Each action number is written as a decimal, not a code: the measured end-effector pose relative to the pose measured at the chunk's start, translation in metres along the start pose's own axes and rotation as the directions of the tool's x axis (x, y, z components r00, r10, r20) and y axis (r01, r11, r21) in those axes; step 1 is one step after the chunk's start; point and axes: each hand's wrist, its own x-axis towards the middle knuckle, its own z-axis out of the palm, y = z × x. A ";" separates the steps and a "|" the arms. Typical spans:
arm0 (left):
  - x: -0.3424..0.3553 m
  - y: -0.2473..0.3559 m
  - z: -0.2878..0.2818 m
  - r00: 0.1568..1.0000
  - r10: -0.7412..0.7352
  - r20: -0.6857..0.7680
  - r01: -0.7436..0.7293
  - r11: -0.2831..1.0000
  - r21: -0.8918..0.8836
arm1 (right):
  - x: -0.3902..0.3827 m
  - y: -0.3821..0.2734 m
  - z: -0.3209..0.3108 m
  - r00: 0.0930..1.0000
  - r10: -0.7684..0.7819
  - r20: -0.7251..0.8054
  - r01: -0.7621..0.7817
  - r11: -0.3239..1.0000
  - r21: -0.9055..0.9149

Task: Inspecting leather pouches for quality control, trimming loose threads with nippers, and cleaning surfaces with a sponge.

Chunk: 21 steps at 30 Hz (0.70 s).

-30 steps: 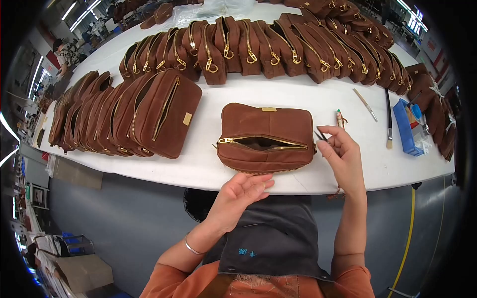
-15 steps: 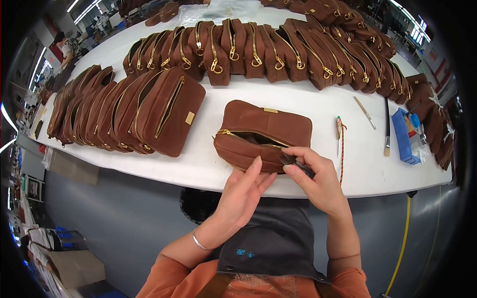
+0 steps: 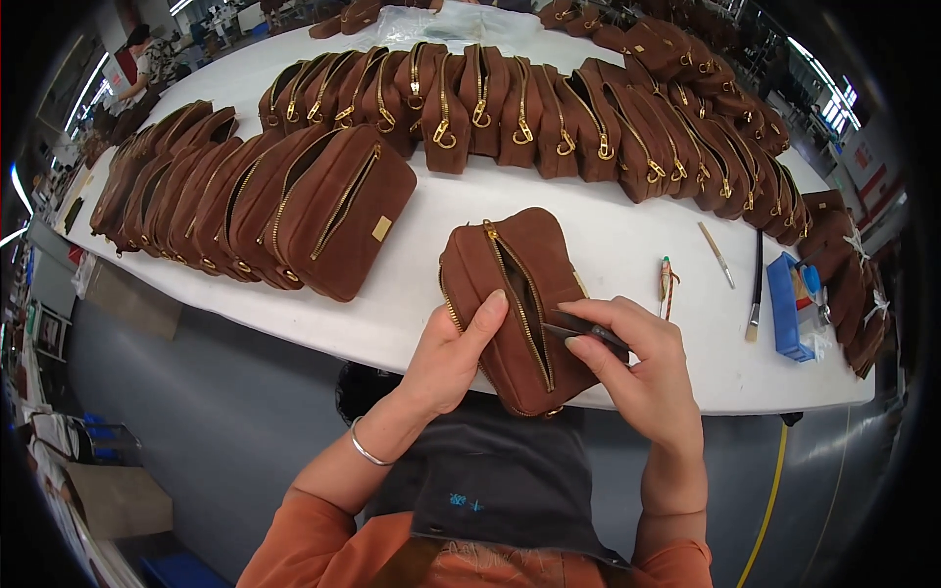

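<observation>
A brown pouch (image 3: 508,353) with a brass zipper is tilted up at the table's near edge. Its zipper is partly undone, showing a dark gap. My left hand (image 3: 443,355) grips the pouch's left side, thumb pressed on the front and fingers hidden behind it. In my right hand (image 3: 642,367) is a pair of small dark thread snips (image 3: 593,330), pinched between thumb and fingers. Their pointed tips lie close to the right side of the zipper; whether they touch the pouch I cannot tell.
Similar brown pouches (image 3: 338,220) stand in a row at left, and more pouches (image 3: 490,118) curve along the back. On the right lie a red-and-green-handled awl (image 3: 667,279), a thin brush (image 3: 716,253), a black-handled brush (image 3: 756,284) and a blue bin (image 3: 787,304) of small items.
The pouch has turned from lying lengthwise to standing more upright, zipper now running away from me. My left hand has moved left, its thumb now on the pouch front. The snips remain in my right hand.
</observation>
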 end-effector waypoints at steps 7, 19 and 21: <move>-0.001 0.004 -0.003 0.994 0.067 0.082 -0.081 0.979 0.186 | 0.009 -0.001 0.008 0.997 -0.077 -0.027 0.074 0.993 -0.096; -0.007 0.006 0.002 0.977 0.154 0.147 -0.190 0.942 0.277 | 0.006 -0.018 0.005 0.995 -0.095 -0.018 0.089 0.975 -0.203; -0.008 0.006 0.003 0.975 0.161 0.152 -0.200 0.937 0.286 | 0.004 -0.020 0.005 0.997 -0.080 -0.018 0.075 0.977 -0.198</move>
